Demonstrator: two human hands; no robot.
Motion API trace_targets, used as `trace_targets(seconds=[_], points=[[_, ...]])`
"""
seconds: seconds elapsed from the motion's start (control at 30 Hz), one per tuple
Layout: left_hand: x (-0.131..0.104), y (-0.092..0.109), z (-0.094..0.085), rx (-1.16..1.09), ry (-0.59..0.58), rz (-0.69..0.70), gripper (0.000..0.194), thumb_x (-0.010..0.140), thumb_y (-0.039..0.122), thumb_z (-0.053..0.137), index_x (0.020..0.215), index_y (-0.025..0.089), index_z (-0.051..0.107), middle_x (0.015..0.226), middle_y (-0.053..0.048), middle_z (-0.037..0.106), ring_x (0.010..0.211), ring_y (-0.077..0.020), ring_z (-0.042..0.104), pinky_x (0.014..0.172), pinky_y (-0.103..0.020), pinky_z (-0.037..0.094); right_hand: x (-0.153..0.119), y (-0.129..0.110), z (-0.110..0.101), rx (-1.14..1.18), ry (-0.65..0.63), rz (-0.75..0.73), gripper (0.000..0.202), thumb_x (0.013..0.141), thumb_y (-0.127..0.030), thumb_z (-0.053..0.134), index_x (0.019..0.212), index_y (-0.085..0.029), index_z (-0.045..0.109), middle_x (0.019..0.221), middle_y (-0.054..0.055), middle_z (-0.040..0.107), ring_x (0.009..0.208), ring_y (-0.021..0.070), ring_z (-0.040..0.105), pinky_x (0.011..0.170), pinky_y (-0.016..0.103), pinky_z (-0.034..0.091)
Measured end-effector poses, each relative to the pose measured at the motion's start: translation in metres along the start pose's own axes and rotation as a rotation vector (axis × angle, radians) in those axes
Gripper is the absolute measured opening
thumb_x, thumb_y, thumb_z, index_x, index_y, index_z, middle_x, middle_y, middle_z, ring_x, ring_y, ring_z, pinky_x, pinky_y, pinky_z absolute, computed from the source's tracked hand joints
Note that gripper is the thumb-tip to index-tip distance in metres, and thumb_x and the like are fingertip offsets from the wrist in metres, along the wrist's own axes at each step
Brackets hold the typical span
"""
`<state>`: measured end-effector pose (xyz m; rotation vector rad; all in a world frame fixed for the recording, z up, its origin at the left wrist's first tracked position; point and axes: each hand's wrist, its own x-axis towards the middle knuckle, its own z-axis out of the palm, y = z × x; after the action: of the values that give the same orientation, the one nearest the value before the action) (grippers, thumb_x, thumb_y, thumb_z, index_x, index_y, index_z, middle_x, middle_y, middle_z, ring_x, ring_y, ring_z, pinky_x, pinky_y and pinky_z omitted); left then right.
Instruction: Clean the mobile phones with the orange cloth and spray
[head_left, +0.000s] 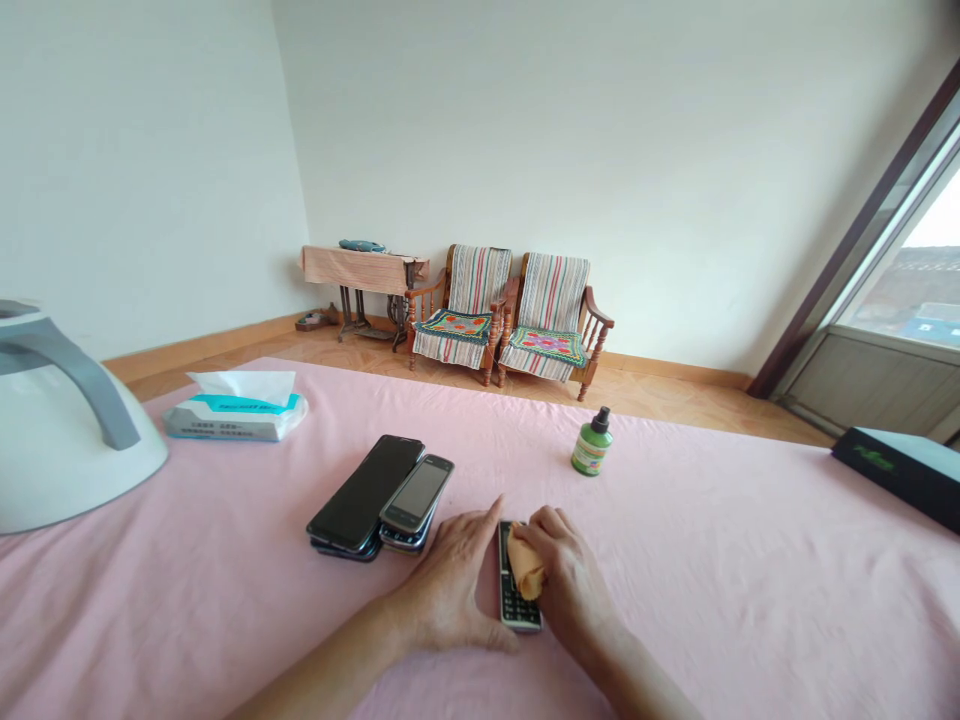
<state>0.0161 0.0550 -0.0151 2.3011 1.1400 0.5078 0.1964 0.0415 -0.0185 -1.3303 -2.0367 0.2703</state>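
Cloth [526, 572] in right fingers [552, 524], on keypad phone [517, 608], left fingers [488, 524] beside

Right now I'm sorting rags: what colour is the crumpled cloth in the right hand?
The crumpled cloth is light orange, clearest in the head view.

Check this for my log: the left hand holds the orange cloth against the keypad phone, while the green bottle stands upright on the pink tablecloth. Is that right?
Wrong hand: the head view shows the right hand holding the orange cloth against the keypad phone. The green bottle does stand upright on the pink tablecloth.
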Motion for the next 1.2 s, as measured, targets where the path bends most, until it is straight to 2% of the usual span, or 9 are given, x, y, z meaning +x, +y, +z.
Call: trace_targets(seconds=[0.1,0.17,0.37,0.47,0.67,0.83,1.03,1.2], points=[[0.001,-0.002,0.002,0.002,0.026,0.02,0.125,0.05,0.053,0.078,0.147,0.021,0.006,0.141,-0.015,0.037,0.129,-0.0373,0.032,0.105,-0.053,0.025,-0.002,-0.009,-0.002,-0.064,-0.033,0.006,0.035,0.062,0.007,0.047,0.08,-0.019,0.063,0.091,0.007,0.057,0.087,0.0205,0.049,0.074,0.03,0.042],[0.001,-0.004,0.004,0.008,0.038,0.036,0.126,0.049,0.052,0.079,0.147,0.021,0.006,0.14,-0.015,0.039,0.128,-0.0373,0.034,0.105,-0.052,0.026,-0.004,-0.013,-0.003,-0.106,-0.048,0.01,0.039,0.058,0.008,0.046,0.082,-0.018,0.062,0.094,0.007,0.057,0.089,0.0212,0.049,0.076,0.03,0.041],[0.001,-0.002,0.002,0.019,0.03,0.026,0.124,0.05,0.052,0.078,0.146,0.021,0.006,0.14,-0.015,0.039,0.128,-0.0375,0.034,0.105,-0.053,0.027,-0.011,-0.014,-0.002,-0.166,-0.095,0.03,0.026,0.075,0.003,0.047,0.075,-0.018,0.061,0.083,0.006,0.058,0.078,0.0181,0.051,0.065,0.028,0.038],[0.001,-0.001,0.002,0.017,0.032,0.025,0.125,0.05,0.053,0.078,0.146,0.023,0.005,0.14,-0.015,0.039,0.128,-0.0374,0.035,0.105,-0.053,0.026,-0.012,-0.012,-0.004,-0.131,-0.116,0.034,0.022,0.079,-0.003,0.05,0.071,-0.019,0.06,0.078,0.004,0.057,0.072,0.0163,0.051,0.06,0.026,0.036],[0.001,-0.004,0.004,0.016,0.036,0.007,0.124,0.05,0.054,0.078,0.146,0.022,0.006,0.142,-0.014,0.037,0.129,-0.038,0.032,0.105,-0.053,0.026,-0.004,-0.01,-0.008,0.002,-0.088,0.018,0.029,0.08,0.003,0.045,0.079,-0.02,0.062,0.086,0.005,0.058,0.083,0.0172,0.052,0.068,0.026,0.04],[0.001,-0.004,0.004,0.004,0.044,0.023,0.128,0.047,0.055,0.079,0.147,0.023,0.006,0.14,-0.015,0.039,0.128,-0.0387,0.034,0.105,-0.054,0.025,-0.008,-0.004,-0.003,0.052,-0.099,0.018,0.029,0.079,0.002,0.047,0.076,-0.02,0.065,0.081,0.004,0.057,0.077,0.0166,0.052,0.064,0.025,0.04],[0.0,-0.002,0.003,0.003,0.05,0.012,0.126,0.05,0.054,0.079,0.147,0.022,0.005,0.141,-0.016,0.037,0.129,-0.0389,0.032,0.105,-0.054,0.024,0.0,0.008,0.003,0.079,-0.006,0.027,0.034,0.075,0.004,0.045,0.086,-0.018,0.069,0.085,0.007,0.058,0.082,0.0176,0.053,0.069,0.027,0.042],[-0.001,0.001,0.002,-0.005,0.038,0.01,0.133,0.048,0.053,0.08,0.146,0.024,-0.004,0.139,-0.016,0.038,0.127,-0.0391,0.034,0.104,-0.054,0.024,-0.002,0.005,0.001,0.098,-0.038,0.047,0.028,0.074,0.003,0.045,0.071,-0.016,0.064,0.077,0.004,0.056,0.074,0.0155,0.054,0.063,0.024,0.04]])
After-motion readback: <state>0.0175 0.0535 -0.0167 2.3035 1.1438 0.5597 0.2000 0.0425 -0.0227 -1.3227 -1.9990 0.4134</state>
